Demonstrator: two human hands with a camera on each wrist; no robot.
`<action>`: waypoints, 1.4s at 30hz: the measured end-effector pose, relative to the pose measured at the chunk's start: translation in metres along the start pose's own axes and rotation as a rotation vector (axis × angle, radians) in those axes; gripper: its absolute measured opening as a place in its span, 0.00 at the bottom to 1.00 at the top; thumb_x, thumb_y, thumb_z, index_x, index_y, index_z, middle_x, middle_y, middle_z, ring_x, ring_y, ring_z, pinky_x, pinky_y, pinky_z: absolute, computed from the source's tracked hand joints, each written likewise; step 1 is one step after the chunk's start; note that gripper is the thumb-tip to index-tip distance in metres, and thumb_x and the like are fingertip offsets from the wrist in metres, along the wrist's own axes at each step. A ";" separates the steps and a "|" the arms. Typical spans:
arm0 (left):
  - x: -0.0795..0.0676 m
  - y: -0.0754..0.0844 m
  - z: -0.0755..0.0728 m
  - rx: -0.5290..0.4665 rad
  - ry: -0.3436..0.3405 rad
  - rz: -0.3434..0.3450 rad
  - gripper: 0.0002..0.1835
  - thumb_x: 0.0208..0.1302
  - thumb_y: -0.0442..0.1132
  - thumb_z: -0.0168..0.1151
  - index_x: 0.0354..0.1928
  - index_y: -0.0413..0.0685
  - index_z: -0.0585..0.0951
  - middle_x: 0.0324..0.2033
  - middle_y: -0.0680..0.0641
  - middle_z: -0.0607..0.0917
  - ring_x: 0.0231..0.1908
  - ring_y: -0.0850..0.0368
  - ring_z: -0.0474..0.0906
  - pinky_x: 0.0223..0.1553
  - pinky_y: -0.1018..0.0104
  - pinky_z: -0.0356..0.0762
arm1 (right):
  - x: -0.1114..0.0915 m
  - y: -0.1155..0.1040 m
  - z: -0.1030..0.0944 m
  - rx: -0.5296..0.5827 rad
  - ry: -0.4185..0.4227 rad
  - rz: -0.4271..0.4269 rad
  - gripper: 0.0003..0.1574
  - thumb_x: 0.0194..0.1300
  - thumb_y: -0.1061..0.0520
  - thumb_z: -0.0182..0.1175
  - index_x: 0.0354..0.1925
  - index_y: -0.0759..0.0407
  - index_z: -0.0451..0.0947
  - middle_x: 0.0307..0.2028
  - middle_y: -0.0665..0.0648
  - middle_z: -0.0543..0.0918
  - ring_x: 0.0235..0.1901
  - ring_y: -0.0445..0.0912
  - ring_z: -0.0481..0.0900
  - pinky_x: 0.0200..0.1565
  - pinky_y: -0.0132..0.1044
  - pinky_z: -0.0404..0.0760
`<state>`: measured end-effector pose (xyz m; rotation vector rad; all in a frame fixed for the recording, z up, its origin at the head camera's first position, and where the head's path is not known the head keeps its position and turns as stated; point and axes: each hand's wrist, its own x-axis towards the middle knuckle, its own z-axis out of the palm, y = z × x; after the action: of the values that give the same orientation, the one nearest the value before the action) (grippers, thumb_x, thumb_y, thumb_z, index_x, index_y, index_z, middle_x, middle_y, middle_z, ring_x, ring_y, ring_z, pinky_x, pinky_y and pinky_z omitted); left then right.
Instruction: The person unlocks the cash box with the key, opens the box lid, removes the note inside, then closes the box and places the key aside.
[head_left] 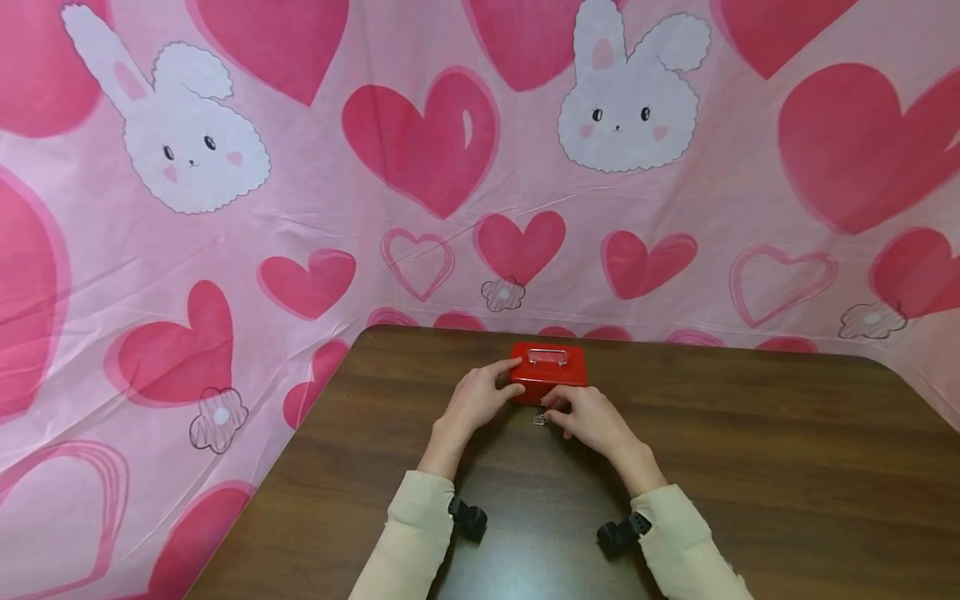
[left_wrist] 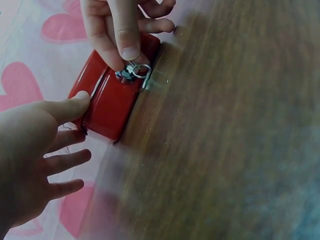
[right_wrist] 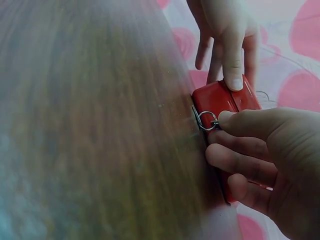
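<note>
A small red cash box (head_left: pixel 547 371) with a metal carry handle (head_left: pixel 548 357) on its lid stands near the table's far edge. My left hand (head_left: pixel 480 396) is at its left end, the thumb touching the front by the lid seam. In the left wrist view, the other fingers of that hand (left_wrist: pixel 37 150) are straight and spread. With thumb and index finger, my right hand (head_left: pixel 588 419) pinches a key (right_wrist: pixel 215 123) at the lock on the box front. A metal ring (right_wrist: pixel 206 120) hangs from the key, with another small metal piece on it.
The brown wooden table (head_left: pixel 750 467) extends toward me and to both sides. Behind it and on the left hangs a pink cloth (head_left: pixel 525 183) with hearts and rabbit faces. Each wrist wears a black strapped camera (head_left: pixel 468 521).
</note>
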<state>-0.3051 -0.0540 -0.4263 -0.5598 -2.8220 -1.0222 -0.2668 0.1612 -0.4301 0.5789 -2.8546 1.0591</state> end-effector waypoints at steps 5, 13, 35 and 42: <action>0.000 0.000 0.000 -0.002 -0.004 -0.011 0.28 0.65 0.54 0.65 0.68 0.67 0.74 0.64 0.52 0.79 0.61 0.50 0.78 0.64 0.48 0.73 | 0.000 -0.001 0.000 0.002 0.006 0.038 0.10 0.61 0.57 0.70 0.42 0.55 0.85 0.35 0.53 0.88 0.17 0.39 0.77 0.25 0.32 0.80; 0.000 -0.002 0.001 -0.005 0.003 -0.009 0.28 0.65 0.55 0.64 0.67 0.68 0.75 0.63 0.52 0.80 0.60 0.51 0.78 0.62 0.49 0.74 | -0.002 -0.001 -0.002 -0.056 0.034 0.108 0.07 0.60 0.52 0.71 0.38 0.49 0.86 0.28 0.47 0.87 0.17 0.39 0.76 0.26 0.34 0.76; 0.000 -0.002 0.001 -0.012 -0.020 -0.029 0.29 0.65 0.55 0.65 0.68 0.68 0.74 0.62 0.52 0.80 0.58 0.50 0.79 0.62 0.48 0.74 | -0.005 0.005 0.000 0.031 0.019 0.210 0.04 0.61 0.49 0.70 0.34 0.45 0.85 0.17 0.48 0.80 0.16 0.45 0.75 0.24 0.38 0.75; -0.001 -0.002 -0.001 -0.005 -0.014 -0.020 0.28 0.65 0.55 0.64 0.68 0.68 0.74 0.63 0.52 0.80 0.59 0.49 0.79 0.62 0.47 0.74 | -0.005 0.007 -0.003 0.011 0.020 0.189 0.05 0.60 0.47 0.70 0.36 0.43 0.86 0.18 0.47 0.80 0.17 0.44 0.75 0.25 0.38 0.75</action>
<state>-0.3052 -0.0559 -0.4272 -0.5425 -2.8432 -1.0329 -0.2653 0.1697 -0.4334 0.3008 -2.9342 1.0982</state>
